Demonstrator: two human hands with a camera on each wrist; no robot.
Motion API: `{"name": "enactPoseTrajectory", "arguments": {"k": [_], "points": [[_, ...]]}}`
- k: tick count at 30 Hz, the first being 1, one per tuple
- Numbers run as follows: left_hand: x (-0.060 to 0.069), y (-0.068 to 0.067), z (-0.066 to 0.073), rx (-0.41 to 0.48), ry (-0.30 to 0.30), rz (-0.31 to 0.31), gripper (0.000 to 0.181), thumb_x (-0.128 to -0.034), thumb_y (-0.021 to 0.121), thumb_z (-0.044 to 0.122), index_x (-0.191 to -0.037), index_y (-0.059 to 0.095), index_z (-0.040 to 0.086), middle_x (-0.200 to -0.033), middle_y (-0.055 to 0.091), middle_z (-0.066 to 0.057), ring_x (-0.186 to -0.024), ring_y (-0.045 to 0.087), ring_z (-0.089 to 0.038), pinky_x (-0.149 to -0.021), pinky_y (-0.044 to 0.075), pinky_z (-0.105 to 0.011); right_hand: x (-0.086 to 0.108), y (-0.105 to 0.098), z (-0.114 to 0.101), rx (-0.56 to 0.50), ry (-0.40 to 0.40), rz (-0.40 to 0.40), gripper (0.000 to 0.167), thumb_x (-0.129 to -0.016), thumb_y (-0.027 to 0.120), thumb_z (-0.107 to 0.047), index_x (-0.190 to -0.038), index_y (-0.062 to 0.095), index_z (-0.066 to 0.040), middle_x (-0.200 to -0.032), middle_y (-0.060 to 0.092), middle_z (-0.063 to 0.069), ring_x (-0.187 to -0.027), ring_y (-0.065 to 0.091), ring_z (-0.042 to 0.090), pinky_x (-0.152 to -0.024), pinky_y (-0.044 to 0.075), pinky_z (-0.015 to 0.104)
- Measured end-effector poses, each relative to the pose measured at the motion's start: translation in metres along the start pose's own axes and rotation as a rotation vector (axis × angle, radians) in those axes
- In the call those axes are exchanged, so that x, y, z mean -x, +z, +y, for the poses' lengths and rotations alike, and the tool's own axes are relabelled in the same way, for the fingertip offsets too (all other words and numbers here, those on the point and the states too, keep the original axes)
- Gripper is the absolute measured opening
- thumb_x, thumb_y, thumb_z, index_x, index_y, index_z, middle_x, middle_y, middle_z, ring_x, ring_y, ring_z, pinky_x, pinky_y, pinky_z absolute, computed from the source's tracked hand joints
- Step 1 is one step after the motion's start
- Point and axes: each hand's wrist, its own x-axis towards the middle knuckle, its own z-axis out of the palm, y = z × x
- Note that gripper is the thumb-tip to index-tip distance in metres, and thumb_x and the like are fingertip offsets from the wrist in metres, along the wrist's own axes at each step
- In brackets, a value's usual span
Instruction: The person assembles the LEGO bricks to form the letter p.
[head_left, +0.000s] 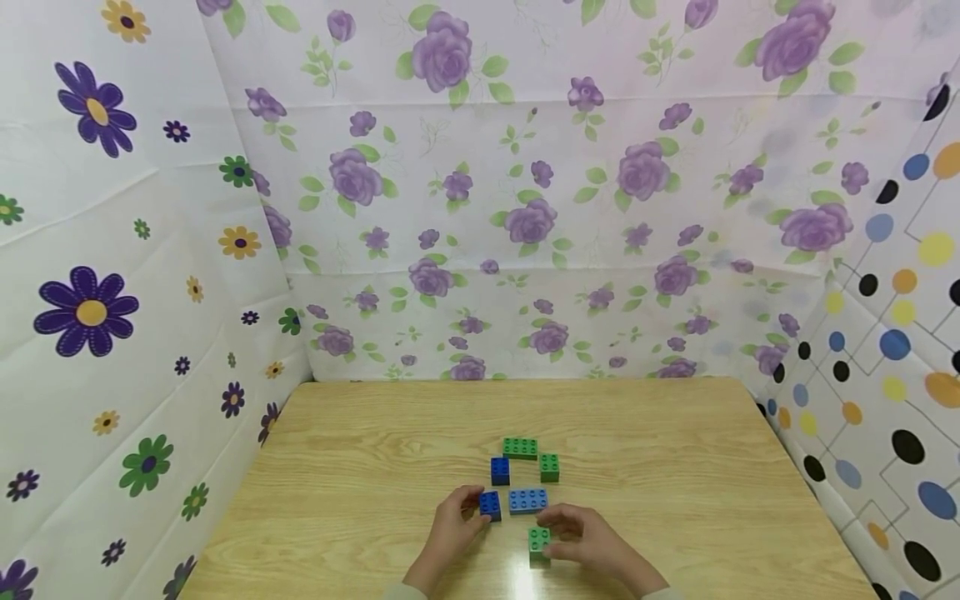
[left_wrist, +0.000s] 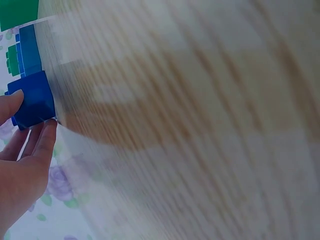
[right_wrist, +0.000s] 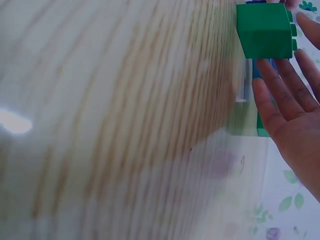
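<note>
In the head view my left hand [head_left: 453, 525] pinches a dark blue square toy building brick [head_left: 490, 506] between thumb and fingers. The left wrist view has the thumb on the near face of this blue brick [left_wrist: 32, 100] and fingertips at its edge. My right hand [head_left: 588, 546] is beside a light green brick [head_left: 539, 543], thumb and fingers spread around its right side. From the right wrist, the fingers look fairly straight near the green brick [right_wrist: 265, 31], with the thumb apart from it. A lighter blue long brick [head_left: 528, 501] lies between and beyond the hands.
Farther back on the wooden table [head_left: 360, 450] sit another dark blue brick [head_left: 500, 471], a long green brick [head_left: 520, 448] and a smaller green brick [head_left: 550, 467]. Patterned cloth [head_left: 532, 225] hangs behind the table and along both sides.
</note>
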Motion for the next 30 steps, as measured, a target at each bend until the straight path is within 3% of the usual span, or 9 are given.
{"name": "enactPoseTrajectory", "arguments": {"k": [4, 14, 30], "points": [[-0.0001, -0.0003, -0.0019, 0.006, 0.007, -0.001, 0.041, -0.0813, 0.071, -0.006, -0.12, 0.057, -0.006, -0.115, 0.062, -0.017, -0.104, 0.06, -0.032, -0.089, 0.054, -0.041, 0.0004, -0.0014, 0.0024, 0.008, 0.019, -0.001, 0.046, -0.086, 0.074, -0.026, -0.125, 0.061, -0.007, -0.125, 0.062, 0.01, -0.113, 0.058, 0.024, -0.097, 0.05, 0.043], [0.0006, 0.0005, -0.003, 0.004, -0.011, 0.006, 0.04, -0.0814, 0.071, -0.007, -0.119, 0.057, -0.007, -0.114, 0.061, -0.017, -0.105, 0.06, -0.033, -0.091, 0.054, -0.042, 0.0017, -0.0007, 0.0049, 0.018, 0.081, 0.017, 0.042, -0.083, 0.077, -0.02, -0.121, 0.064, -0.008, -0.119, 0.064, 0.005, -0.109, 0.06, 0.022, -0.093, 0.053, 0.038], [-0.0001, 0.0008, -0.0039, 0.007, -0.006, 0.017, 0.037, -0.0819, 0.071, -0.006, -0.116, 0.058, -0.005, -0.112, 0.062, -0.016, -0.105, 0.06, -0.033, -0.091, 0.054, -0.042, 0.0014, 0.001, 0.0016, 0.005, 0.076, 0.033, 0.036, -0.081, 0.078, -0.016, -0.114, 0.065, -0.009, -0.112, 0.064, 0.003, -0.101, 0.061, 0.023, -0.084, 0.055, 0.029]]}}
